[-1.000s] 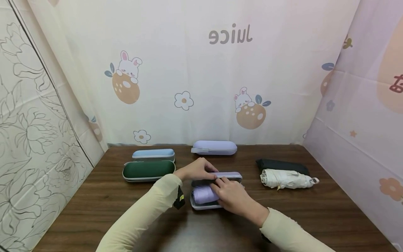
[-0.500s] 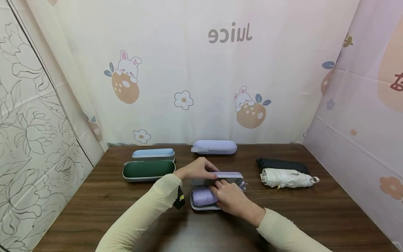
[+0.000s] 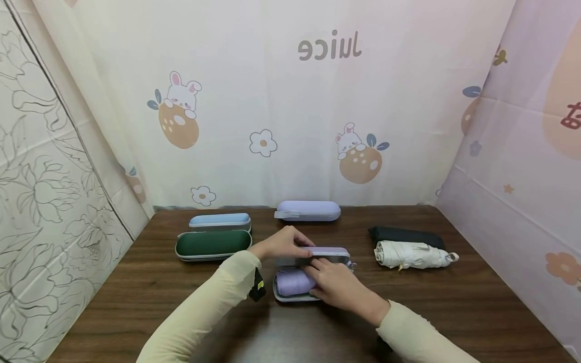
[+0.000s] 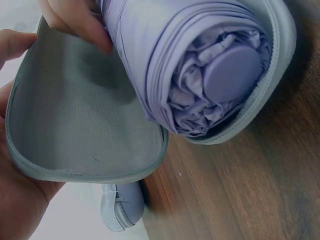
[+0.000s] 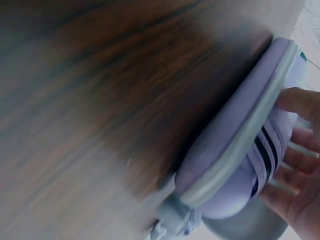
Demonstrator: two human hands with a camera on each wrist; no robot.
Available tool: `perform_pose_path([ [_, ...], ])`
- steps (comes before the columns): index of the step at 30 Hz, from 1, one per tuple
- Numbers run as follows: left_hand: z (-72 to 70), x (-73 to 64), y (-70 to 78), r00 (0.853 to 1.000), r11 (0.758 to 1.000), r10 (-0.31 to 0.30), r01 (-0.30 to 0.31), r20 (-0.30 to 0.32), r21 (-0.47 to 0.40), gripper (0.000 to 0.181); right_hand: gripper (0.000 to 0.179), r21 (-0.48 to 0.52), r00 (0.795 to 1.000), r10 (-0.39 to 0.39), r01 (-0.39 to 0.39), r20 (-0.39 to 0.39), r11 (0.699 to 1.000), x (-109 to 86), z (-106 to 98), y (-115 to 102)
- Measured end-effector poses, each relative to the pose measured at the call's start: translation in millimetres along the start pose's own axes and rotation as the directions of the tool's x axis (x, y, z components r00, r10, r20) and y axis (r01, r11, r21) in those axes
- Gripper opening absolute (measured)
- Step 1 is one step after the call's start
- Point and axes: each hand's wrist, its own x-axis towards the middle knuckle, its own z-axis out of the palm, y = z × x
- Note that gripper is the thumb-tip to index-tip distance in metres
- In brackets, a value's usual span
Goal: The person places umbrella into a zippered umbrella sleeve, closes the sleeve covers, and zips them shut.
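Observation:
In the head view a lilac zip case lies unfolded at the table's middle, a furled lilac umbrella inside its near half. My left hand grips the raised lid, thumb at its front edge; the left wrist view shows the lid's grey lining. Over the umbrella is my right hand, fingers bent across it. The right wrist view has that thumb at the case's zip rim and the other fingers along the umbrella's far side, by its dark stripes. My right hand hides the umbrella's right part.
A closed periwinkle case lies behind. To the left are a light blue case and a dark green case. A furled white umbrella and a black one lie side by side on the right of the wooden table.
The right hand has shifted slightly over the umbrella, and a bit of lilac strap now shows at the case's right end. The left hand keeps its hold on the lid.

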Motion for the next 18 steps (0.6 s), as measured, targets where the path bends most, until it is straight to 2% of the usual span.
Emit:
perform_pose_path([
  [2, -0.4, -0.6, -0.5, 1.0, 1.0, -0.002, 0.002, -0.002, -0.001, 0.02, 0.04, 0.038, 0.998, -0.023, 0.025, -0.05, 0.999, -4.2, -5.7, 3.1],
  [4, -0.7, -1.0, -0.1, 1.0, 1.0, 0.0, 0.0, -0.003, -0.012, 0.02, 0.033, 0.061, 0.989, -0.055, 0.064, -0.134, 0.996, -9.8, -12.5, 8.7],
  [7, -0.7, -0.7, 1.1, 1.0, 1.0, 0.003, -0.003, -0.004, -0.028, 0.02, 0.022, 0.077, 0.953, -0.058, 0.085, -0.298, 0.993, -21.5, -21.3, 23.1],
  [9, -0.7, -0.5, 2.2, 1.0, 0.999, 0.007, -0.007, -0.002, -0.033, 0.02, 0.019, 0.109, 0.922, 0.016, 0.029, -0.387, 0.994, -31.5, -25.0, 35.7],
  [11, -0.5, 0.0, 2.9, 1.0, 1.0, 0.01, -0.01, 0.0, -0.029, 0.02, 0.018, 0.174, 0.898, 0.157, -0.091, -0.411, 0.98, -41.5, -26.1, 48.0],
  [13, -0.6, 0.2, 3.4, 1.0, 1.0, 0.013, -0.013, 0.0, -0.022, 0.02, 0.017, 0.271, 0.881, 0.313, -0.223, -0.355, 0.936, -49.4, -23.9, 58.5],
  [15, -0.4, 0.3, 3.1, 1.0, 1.0, 0.013, -0.013, 0.0, -0.018, 0.02, 0.019, 0.353, 0.881, 0.418, -0.327, -0.22, 0.877, -54.0, -19.2, 66.6],
  [18, -0.6, 0.1, 2.3, 1.0, 1.0, 0.011, -0.011, 0.003, -0.02, 0.02, 0.021, 0.456, 0.886, 0.463, -0.425, 0.032, 0.782, -55.9, -11.1, 72.7],
])
